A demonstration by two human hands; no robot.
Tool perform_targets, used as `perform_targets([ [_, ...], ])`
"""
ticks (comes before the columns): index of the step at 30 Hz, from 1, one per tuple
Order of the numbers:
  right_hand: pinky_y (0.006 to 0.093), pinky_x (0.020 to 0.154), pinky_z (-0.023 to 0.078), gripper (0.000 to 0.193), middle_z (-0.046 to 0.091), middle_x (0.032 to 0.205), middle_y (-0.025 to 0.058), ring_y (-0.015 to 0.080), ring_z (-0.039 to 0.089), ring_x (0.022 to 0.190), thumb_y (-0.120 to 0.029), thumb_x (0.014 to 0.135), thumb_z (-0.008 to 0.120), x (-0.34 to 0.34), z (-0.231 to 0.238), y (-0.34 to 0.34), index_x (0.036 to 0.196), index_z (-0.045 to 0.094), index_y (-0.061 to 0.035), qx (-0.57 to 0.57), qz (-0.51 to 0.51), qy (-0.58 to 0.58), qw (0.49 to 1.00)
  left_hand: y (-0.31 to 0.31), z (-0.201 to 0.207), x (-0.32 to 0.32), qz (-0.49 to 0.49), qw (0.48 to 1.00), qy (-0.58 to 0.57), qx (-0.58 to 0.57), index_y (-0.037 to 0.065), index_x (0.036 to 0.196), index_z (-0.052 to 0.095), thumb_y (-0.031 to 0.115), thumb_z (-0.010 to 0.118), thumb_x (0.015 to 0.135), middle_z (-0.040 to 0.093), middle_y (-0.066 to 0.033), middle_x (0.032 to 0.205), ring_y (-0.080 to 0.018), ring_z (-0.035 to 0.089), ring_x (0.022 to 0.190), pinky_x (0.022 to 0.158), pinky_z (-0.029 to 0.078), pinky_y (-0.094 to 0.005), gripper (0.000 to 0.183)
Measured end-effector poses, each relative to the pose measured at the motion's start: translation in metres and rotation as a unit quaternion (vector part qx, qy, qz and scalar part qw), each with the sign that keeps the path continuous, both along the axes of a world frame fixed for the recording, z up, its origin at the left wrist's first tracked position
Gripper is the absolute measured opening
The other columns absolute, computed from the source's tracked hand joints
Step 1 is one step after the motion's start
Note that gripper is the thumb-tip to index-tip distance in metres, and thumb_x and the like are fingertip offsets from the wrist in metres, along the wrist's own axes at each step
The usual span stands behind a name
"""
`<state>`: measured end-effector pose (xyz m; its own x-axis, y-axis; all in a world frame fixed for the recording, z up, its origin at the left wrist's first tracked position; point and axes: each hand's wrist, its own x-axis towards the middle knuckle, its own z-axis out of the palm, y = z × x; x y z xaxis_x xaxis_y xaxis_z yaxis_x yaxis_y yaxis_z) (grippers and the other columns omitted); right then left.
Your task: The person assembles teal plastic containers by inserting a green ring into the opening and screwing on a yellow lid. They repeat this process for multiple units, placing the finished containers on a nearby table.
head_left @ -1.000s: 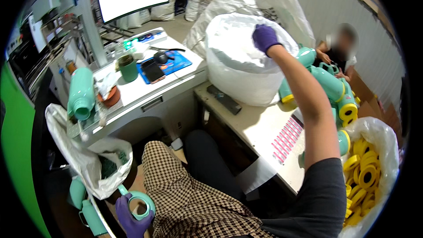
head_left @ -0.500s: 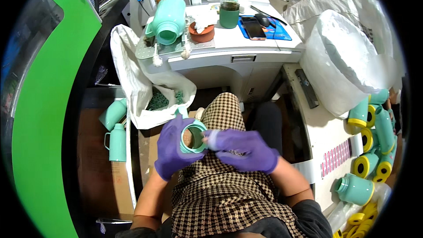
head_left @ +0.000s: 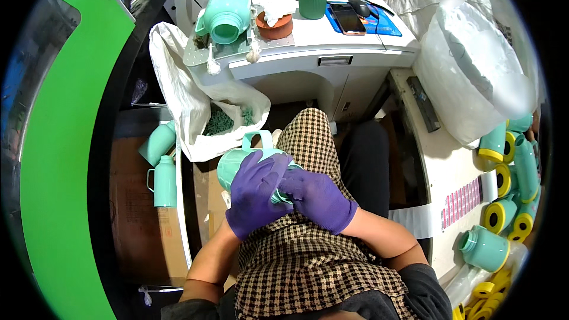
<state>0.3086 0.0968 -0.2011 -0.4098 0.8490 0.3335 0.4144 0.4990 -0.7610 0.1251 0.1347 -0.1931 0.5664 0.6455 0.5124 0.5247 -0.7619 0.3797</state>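
A mint-green plastic jug body (head_left: 232,165) with a loop handle lies tilted on its side above my lap, its threaded mouth turned to the right. My left hand (head_left: 256,194), in a purple glove, wraps round the jug near its neck. Close against the mouth is my gloved right hand (head_left: 321,200), its fingers curled together at the rim. Whatever those fingers hold is hidden by the gloves. A checked apron (head_left: 302,261) covers my lap beneath both hands.
A white sack (head_left: 178,95) with green scraps stands ahead left. Two more jugs (head_left: 165,182) sit in a carton on the left. Another jug (head_left: 228,12) lies on the white desk (head_left: 272,53). Yellow-ended green jugs (head_left: 524,166) crowd the right side by the bench (head_left: 427,148).
The jug has tipped over, so its mouth turns from facing up to the right and its handle shows. My right hand has closed in on the rim; the pale-ended item there is now hidden.
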Motion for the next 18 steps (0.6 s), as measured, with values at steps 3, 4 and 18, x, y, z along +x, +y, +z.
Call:
perform_targets([
  [3,0.0418,0.078,0.053,0.04,0.064,0.099,0.017,0.0362,0.064,0.09,0.002,0.077,0.065,0.003,0.009,-0.008,0.116,0.064,-0.0044,-0.003,0.043,0.0,0.999,-0.005,0.003,0.001,0.029,0.999,-0.013,-0.002,0.001,0.128,0.063,0.033,0.087,0.064,0.069,-0.0177,0.118,-0.0356,0.065,0.113,0.11,0.042,-0.052,0.076],
  [4,0.0427,0.08,0.052,0.04,0.063,0.099,0.0176,0.0367,0.063,0.091,0.002,0.077,0.065,0.002,0.013,-0.01,0.117,0.063,-0.0036,-0.006,0.046,-0.001,0.999,-0.007,0.004,0.002,0.049,0.998,-0.03,-0.002,0.001,0.128,0.062,0.033,0.087,0.064,0.068,-0.0184,0.121,-0.037,0.064,0.116,0.11,0.041,-0.0523,0.076],
  [18,0.0401,0.092,0.052,0.026,0.067,0.106,0.0113,0.0296,0.064,0.101,-0.005,0.083,0.076,0.174,-0.011,-0.135,0.109,0.073,-0.0066,0.194,-0.384,0.0,0.903,-0.035,-0.059,-0.012,-0.175,0.926,0.189,0.278,0.032,0.112,0.066,0.038,0.068,0.09,0.059,0.0068,0.134,-0.0235,0.048,0.13,0.112,0.025,-0.0644,0.023],
])
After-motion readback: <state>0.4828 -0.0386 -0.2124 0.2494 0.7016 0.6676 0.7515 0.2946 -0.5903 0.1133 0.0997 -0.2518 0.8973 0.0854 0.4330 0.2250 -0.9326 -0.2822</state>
